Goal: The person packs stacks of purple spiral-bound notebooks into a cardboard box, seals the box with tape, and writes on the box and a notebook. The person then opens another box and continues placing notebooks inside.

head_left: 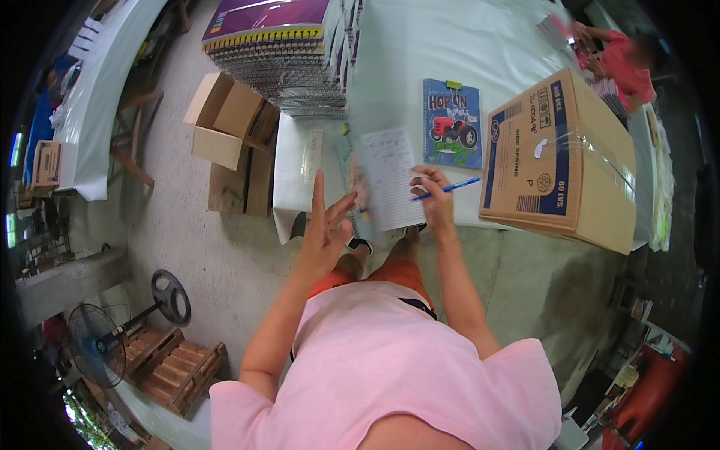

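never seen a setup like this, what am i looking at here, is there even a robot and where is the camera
There is no robot: these are a person's own bare hands. The one picture comes from a wide camera worn on the head, looking down, so straight edges bend near the rim and the pink shirt fills the bottom.

On the white table are a tall stack of notebooks, a lined page with writing near its top, a blue notebook and a big box.

The right hand holds a blue pen over the page. The left hand is open, fingers spread, left of the page; blur hides whether it touches anything.
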`<state>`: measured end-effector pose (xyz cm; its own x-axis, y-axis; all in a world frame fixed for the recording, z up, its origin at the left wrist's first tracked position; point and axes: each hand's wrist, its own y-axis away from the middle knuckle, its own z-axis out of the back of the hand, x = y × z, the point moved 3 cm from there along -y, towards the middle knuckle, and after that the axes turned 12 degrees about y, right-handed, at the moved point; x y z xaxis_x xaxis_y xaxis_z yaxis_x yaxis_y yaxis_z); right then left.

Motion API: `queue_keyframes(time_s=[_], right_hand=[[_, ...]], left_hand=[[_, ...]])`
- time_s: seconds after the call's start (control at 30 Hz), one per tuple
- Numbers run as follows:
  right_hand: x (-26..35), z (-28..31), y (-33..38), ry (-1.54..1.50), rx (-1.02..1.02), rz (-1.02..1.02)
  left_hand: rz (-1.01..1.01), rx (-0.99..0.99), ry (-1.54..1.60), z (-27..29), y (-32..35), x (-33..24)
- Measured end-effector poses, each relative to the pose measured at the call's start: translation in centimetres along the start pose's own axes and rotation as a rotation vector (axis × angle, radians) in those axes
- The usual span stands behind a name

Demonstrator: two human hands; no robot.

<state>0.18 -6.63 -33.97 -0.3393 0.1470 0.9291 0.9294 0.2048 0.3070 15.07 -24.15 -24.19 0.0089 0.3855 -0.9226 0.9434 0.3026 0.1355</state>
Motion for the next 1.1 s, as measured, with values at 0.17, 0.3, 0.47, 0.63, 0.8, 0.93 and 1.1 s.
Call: queue_keyframes(time_s=[0.17,0.3,0.47,0.63,0.8,0.93,1.1], right_hand=[[-2.5,6.0,-0.6,1.072,0.02,0.066],[-3.0,7.6,0.1,1.061,0.108,-0.036],[11.4,6.2,5.8,0.974,-0.261,0.514],[21.1,6.2,9.3,0.792,-0.212,0.568],[27.4,14.5,13.2,1.0,-0.721,0.952],[28.8,27.9,13.6,1.1,-1.449,0.594],[21.1,35.5,10.9,0.422,-1.307,0.282]], left_hand=[[0.456,-0.317,-0.426,1.8,-5.1,11.2],[-0.058,-0.249,-0.347,-0.2,-6.0,10.3],[-0.022,-0.062,-0.169,-6.1,-8.8,2.9],[-0.048,-0.087,-0.531,-10.2,-19.5,9.1],[0.221,-0.159,-0.762,-10.2,-21.5,17.1],[-0.087,-0.186,-1.074,-20.4,-17.9,12.1],[-0.183,0.28,-0.167,-28.6,-22.8,8.9]])
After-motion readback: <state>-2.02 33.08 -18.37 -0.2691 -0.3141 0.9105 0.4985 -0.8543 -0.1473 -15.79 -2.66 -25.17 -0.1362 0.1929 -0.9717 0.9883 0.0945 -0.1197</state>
